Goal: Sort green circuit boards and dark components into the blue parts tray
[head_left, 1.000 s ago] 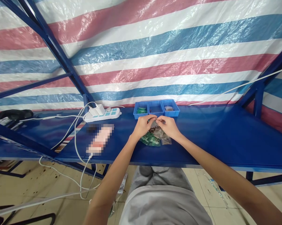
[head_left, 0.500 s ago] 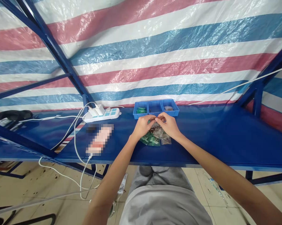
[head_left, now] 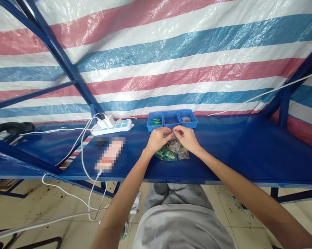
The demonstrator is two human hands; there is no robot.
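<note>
A small dark item (head_left: 172, 131), too small to be identified, is pinched between the narrowed fingertips of the left hand (head_left: 159, 140) and the right hand (head_left: 187, 139), held above a blue tabletop (head_left: 230, 148). Just beyond the hands, three blue compartments are lined up side by side: green pieces (head_left: 156, 121) are held in the left compartment (head_left: 155, 128), a small dark bit (head_left: 166, 121) is seen in the middle compartment (head_left: 172, 118), and pale pieces (head_left: 186, 119) are contained in the right compartment (head_left: 193, 123). Below the hands, green packets (head_left: 170, 155) are bunched beside clear packets (head_left: 183, 153), in which small parts are enclosed, their details blurred; the pile is partly hidden by the fingers. To the left, a white power strip (head_left: 113, 128) is placed near the compartments, with white plugs (head_left: 108, 121) fitted into it
</note>
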